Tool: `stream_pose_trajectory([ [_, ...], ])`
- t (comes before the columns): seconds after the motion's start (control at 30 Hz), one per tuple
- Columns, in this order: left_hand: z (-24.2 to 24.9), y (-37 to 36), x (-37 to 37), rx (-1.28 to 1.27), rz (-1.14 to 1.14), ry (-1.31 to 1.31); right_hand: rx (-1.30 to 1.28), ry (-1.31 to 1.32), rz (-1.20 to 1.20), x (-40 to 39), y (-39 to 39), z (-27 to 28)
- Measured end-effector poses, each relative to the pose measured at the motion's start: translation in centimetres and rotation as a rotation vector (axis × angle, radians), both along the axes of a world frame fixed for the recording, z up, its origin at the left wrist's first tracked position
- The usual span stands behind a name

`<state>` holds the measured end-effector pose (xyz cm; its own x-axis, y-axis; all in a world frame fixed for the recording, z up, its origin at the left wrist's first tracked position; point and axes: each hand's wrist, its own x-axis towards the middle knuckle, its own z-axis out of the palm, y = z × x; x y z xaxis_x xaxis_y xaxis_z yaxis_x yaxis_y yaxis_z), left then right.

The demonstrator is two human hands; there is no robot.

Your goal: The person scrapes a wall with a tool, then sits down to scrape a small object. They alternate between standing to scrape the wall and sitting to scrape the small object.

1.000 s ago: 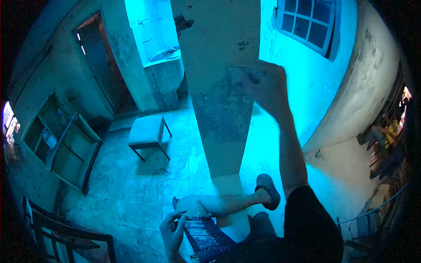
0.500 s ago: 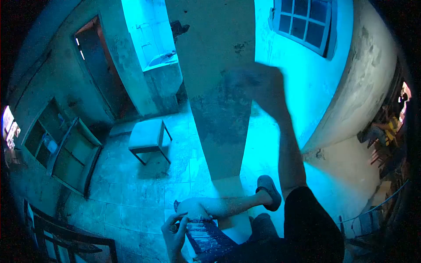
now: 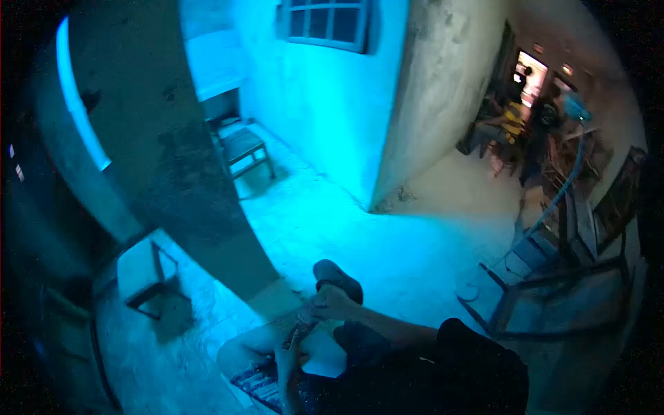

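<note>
Head view: both hands meet low at centre above the knee (image 3: 242, 349); right hand (image 3: 328, 304) closed on a small object (image 3: 304, 319), identity unclear; left hand (image 3: 287, 353) directly below, grip state cannot be told.

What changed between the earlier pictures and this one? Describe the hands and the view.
The right hand came down from the pillar, where it was raised against the surface, and now meets the left hand low by the knee. The camera swung right, so the pillar sits further left and a lit doorway shows. The left hand stayed low near the lap; whether it has a grip on anything is too dark to tell.
</note>
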<state>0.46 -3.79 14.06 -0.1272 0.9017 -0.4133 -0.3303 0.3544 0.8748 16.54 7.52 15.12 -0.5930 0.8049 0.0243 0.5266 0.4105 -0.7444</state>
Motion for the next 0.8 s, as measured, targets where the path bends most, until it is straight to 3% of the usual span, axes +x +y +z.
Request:
stream_pose_trajectory([
  [0.03,-1.1,0.4,0.9,0.001,-0.045,-0.002,-0.074,0.043,-0.066,0.9,-1.5,-2.1],
  [0.1,-5.2,0.7,2.7,-0.091,-0.038,0.254,-0.208,0.129,-0.186,2.6,-3.9,-5.5],
  [0.13,-6.1,0.4,3.6,-0.114,0.038,0.144,-0.277,0.177,-0.236,3.2,-4.9,-6.5],
  [0.23,-10.2,-0.5,4.6,-0.144,0.002,0.196,-0.474,0.340,-0.275,4.5,-6.6,-7.7],
  [0.27,-10.7,-1.0,4.8,-0.189,0.033,0.047,-0.474,0.333,-0.285,4.9,-6.8,-7.7],
  [0.37,-14.0,-2.0,4.8,-0.239,0.043,-0.007,-0.591,0.272,-0.277,5.7,-6.7,-7.3],
  [0.43,-15.3,-1.7,4.9,-0.113,0.108,0.069,-0.671,0.239,-0.256,5.7,-6.7,-7.3],
  [0.47,-15.6,-1.4,4.6,-0.113,0.153,0.077,-0.671,0.235,-0.249,5.8,-6.6,-8.2],
  [0.5,-15.8,-1.0,4.7,-0.112,0.197,0.081,-0.443,0.104,-0.218,6.1,-6.4,-9.6],
  [0.53,-13.5,-1.3,4.8,-0.267,0.233,-0.059,-0.211,-0.025,-0.188,6.6,-6.1,-10.3],
  [0.67,-13.3,-1.3,4.7,-0.306,0.259,-0.101,-0.471,0.034,-0.212,6.8,-6.6,-10.3],
  [0.73,-12.9,-0.8,4.7,-0.307,0.273,-0.114,-0.084,0.034,-0.219,6.9,-7.1,-10.9],
  [0.77,-12.5,-0.7,4.7,-0.313,0.286,-0.125,-0.085,0.035,-0.222,6.6,-7.2,-9.6],
  [0.8,-12.1,-0.8,4.7,-0.323,0.299,-0.136,-0.365,0.061,-0.328,6.1,-7.4,-8.1],
])
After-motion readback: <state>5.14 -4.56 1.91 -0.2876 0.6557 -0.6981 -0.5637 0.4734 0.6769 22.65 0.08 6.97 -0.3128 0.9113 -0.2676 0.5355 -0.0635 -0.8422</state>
